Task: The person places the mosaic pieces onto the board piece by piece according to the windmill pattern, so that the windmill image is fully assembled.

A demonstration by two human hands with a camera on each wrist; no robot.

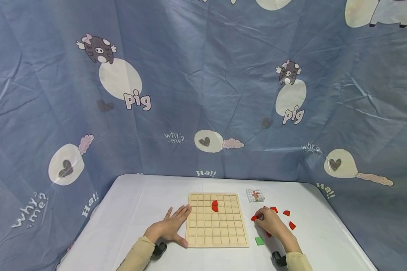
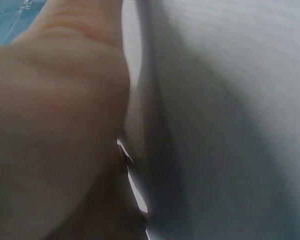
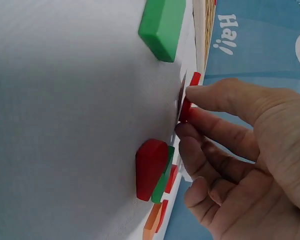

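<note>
My left hand (image 1: 169, 227) lies with straight fingers along the left side of a wooden grid board (image 1: 201, 223), fingertips and thumb at its edge. Two red quarter-round pieces (image 1: 215, 203) sit in neighbouring cells of the board, curved sides to the left. To the right of the board, my right hand (image 1: 270, 222) pinches a red piece (image 3: 195, 80) between thumb and index finger, low over the white table. The other fingers are curled loosely. In the left wrist view, the left hand (image 2: 55, 130) fills one side, close up and blurred.
Beyond the right hand lies a pattern card (image 1: 255, 195) under a clear grid. A green square block (image 1: 259, 241) lies near the board's lower right. Red pieces (image 1: 292, 225) are scattered further right. In the right wrist view, an orange block (image 3: 151, 222) shows beside red and green ones.
</note>
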